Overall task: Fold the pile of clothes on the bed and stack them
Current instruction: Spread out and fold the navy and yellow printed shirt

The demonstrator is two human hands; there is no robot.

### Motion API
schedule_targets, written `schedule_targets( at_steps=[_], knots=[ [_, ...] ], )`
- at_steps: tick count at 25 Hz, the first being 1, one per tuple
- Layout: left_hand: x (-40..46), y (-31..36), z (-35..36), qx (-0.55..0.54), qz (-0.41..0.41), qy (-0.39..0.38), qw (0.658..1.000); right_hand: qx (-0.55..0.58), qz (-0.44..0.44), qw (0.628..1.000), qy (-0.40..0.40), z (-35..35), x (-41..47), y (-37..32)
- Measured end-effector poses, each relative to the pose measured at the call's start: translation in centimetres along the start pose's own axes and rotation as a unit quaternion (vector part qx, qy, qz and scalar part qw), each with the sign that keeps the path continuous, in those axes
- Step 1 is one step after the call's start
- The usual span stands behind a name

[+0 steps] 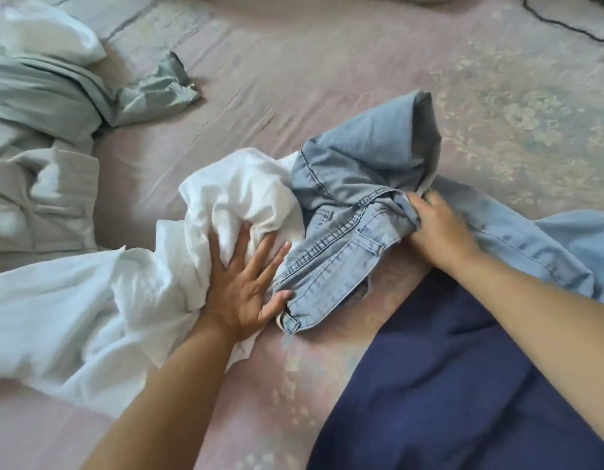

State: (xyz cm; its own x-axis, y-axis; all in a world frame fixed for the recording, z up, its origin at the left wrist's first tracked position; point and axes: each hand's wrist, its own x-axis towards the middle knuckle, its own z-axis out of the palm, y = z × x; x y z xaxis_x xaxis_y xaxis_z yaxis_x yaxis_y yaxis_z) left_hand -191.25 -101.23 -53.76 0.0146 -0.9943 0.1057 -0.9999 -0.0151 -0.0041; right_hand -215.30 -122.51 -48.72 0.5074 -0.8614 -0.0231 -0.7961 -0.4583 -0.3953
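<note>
A pair of light blue jeans (355, 184) lies crumpled in the middle of the bed, its waistband toward me and one leg trailing off to the right. My right hand (436, 228) is closed on a fold of the denim near the waistband. A rumpled white garment (131, 300) spreads to the left of the jeans. My left hand (246, 279) lies flat on it with fingers spread, the thumb touching the jeans' waistband edge.
Pale green and grey clothes (39, 130) are heaped at the left edge of the pink floral bedsheet (327, 69). A dark navy cloth (446, 385) covers the lower right. A black cable (565, 25) runs across the far right corner.
</note>
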Motion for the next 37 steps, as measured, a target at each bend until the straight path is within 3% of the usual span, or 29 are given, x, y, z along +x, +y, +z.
schedule_targets(
  at_steps=[3,8,11,13,15,17,19,20,23,26,27,29,31,33,34,37],
  knots=[
    [0.3,0.2,-0.1,-0.027,-0.007,-0.003,1.000,0.089,0.060,0.990,0.088,-6.3,3.2,-1.4],
    [0.1,-0.1,0.4,-0.048,-0.005,0.026,0.999,0.104,0.158,0.940,0.283,-14.8,12.2,-3.4],
    [-0.3,0.2,0.9,-0.068,-0.010,0.042,0.997,0.171,0.114,0.939,0.277,-14.5,17.4,-9.3],
    [-0.2,0.2,1.0,-0.079,-0.015,0.055,0.995,0.228,0.054,0.942,0.240,-12.3,19.6,-15.2],
    [0.0,0.0,1.2,-0.066,-0.004,0.070,0.995,0.182,0.014,0.974,0.137,-8.3,20.1,-19.8],
    [0.2,0.1,1.2,-0.042,0.011,0.088,0.995,0.099,-0.013,0.993,-0.057,-3.6,19.4,-22.3],
    [0.4,-0.1,1.3,-0.043,0.003,0.118,0.992,-0.010,-0.019,0.964,-0.264,0.5,17.5,-22.3],
    [0.4,-0.4,1.6,-0.050,-0.005,0.134,0.990,-0.056,-0.034,0.946,-0.318,2.2,16.4,-21.8],
    [0.3,-0.5,1.9,-0.055,-0.008,0.149,0.987,-0.075,-0.076,0.941,-0.321,3.6,14.6,-20.3],
    [0.4,-0.4,2.2,-0.061,-0.014,0.147,0.987,-0.110,-0.190,0.944,-0.245,2.7,12.2,-19.0],
    [0.4,-0.4,2.3,-0.065,-0.016,0.146,0.987,-0.133,-0.247,0.933,-0.225,3.0,10.8,-18.2],
    [0.3,-0.2,2.5,-0.058,-0.021,0.145,0.988,-0.151,-0.309,0.901,-0.264,4.6,7.7,-15.9],
    [0.4,-0.4,2.7,-0.055,-0.015,0.147,0.987,-0.055,-0.262,0.915,-0.303,6.3,5.4,-13.9],
    [0.6,-0.6,2.5,-0.042,-0.013,0.138,0.989,0.099,-0.157,0.949,-0.253,7.0,4.3,-14.1],
    [0.7,-0.7,2.3,-0.025,-0.006,0.133,0.991,0.125,-0.116,0.958,-0.230,6.7,3.6,-14.7],
    [0.0,0.4,0.8,0.042,0.037,0.151,0.987,0.031,-0.103,0.967,-0.230,4.6,0.0,-14.8]
  ],
)
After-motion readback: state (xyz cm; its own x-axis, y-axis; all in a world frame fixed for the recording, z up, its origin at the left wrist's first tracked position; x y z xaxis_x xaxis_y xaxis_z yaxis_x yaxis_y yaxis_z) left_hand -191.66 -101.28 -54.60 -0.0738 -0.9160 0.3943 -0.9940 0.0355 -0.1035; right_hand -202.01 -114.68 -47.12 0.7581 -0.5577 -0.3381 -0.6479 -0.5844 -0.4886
